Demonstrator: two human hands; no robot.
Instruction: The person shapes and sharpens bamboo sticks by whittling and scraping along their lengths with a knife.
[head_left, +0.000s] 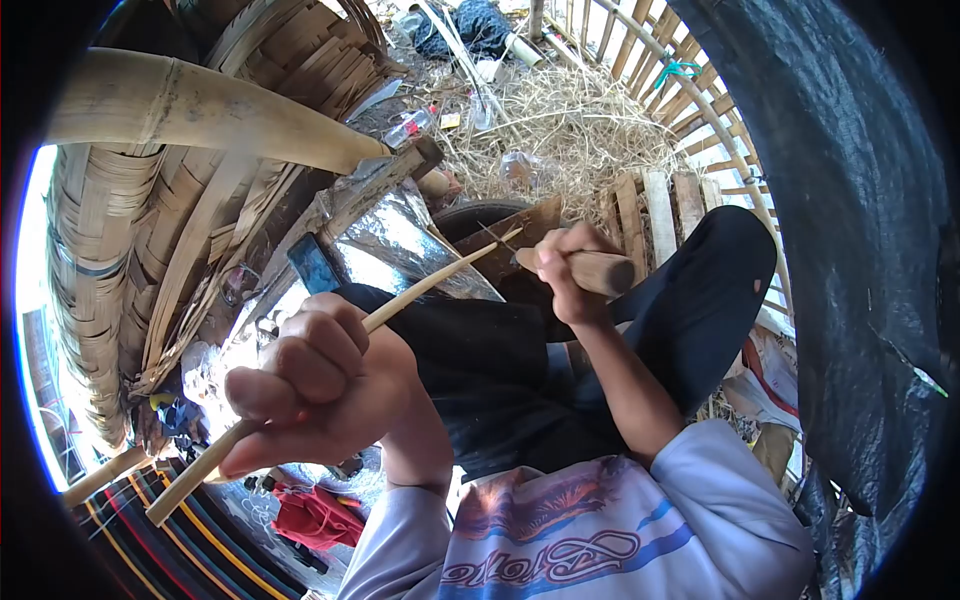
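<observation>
My left hand [325,390] is closed in a fist around a slim, pale bamboo stick [430,284]. The stick runs slantwise from the lower left, through the fist, to a narrow tip above my lap. My right hand [570,272] grips a knife by its thick round wooden handle [604,272], whose butt end faces right. The thin dark blade [492,236] points up and left from the fist and meets or crosses the stick close to its tip; whether they touch I cannot tell.
A thick bamboo pole [220,110] crosses the upper left, above woven bamboo [110,230]. A phone [313,263] lies beside a wooden beam [375,190]. Dry straw [560,125] and a plastic bottle [410,126] cover the ground ahead. Black sheeting [830,230] hangs at right.
</observation>
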